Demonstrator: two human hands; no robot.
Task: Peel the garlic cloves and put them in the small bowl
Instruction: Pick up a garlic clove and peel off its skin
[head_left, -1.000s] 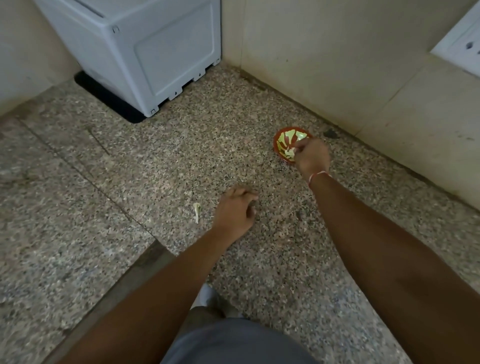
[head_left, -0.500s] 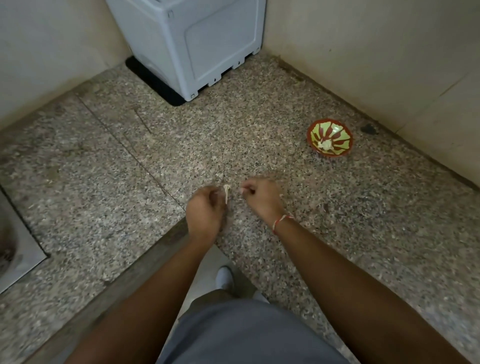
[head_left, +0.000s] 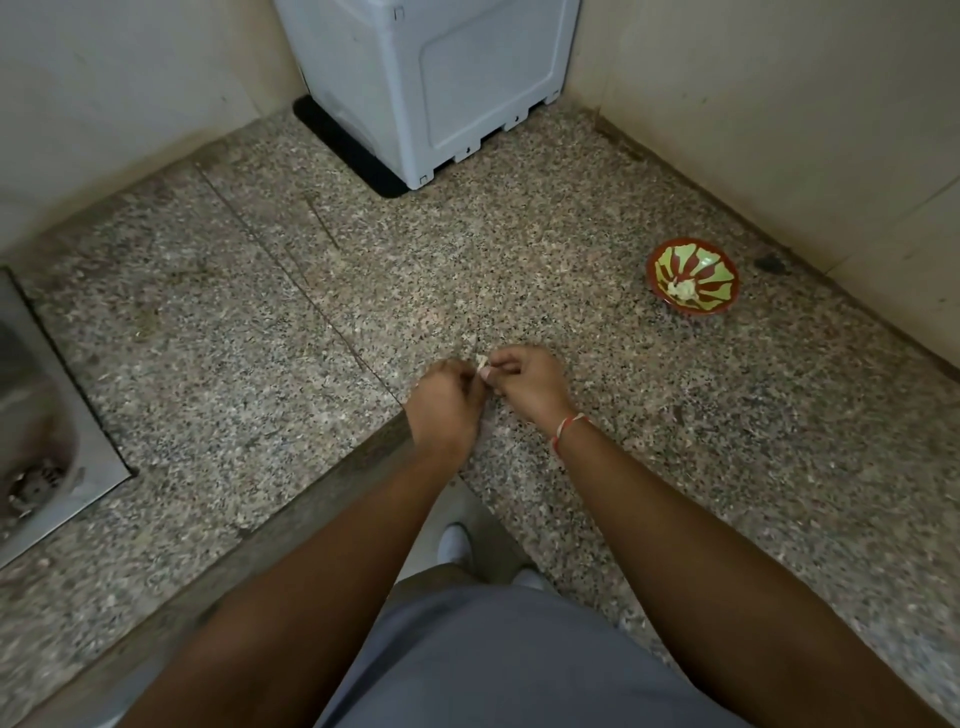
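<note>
A speckled granite bench (head_left: 519, 249) is running into a corner between pale walls (head_left: 779, 104). A grey plastic box (head_left: 431, 83) is standing at the far end on a black mat (head_left: 343, 150). A steel sink (head_left: 47, 431) with a drain (head_left: 34, 483) is sitting at the left.

A speckled grey and beige pattern is shown by the counter (head_left: 597, 249). The small bowl (head_left: 719, 270), far right, is patterned in red and pale green stripes. The box (head_left: 467, 78), far, is coloured light grey-blue.
</note>
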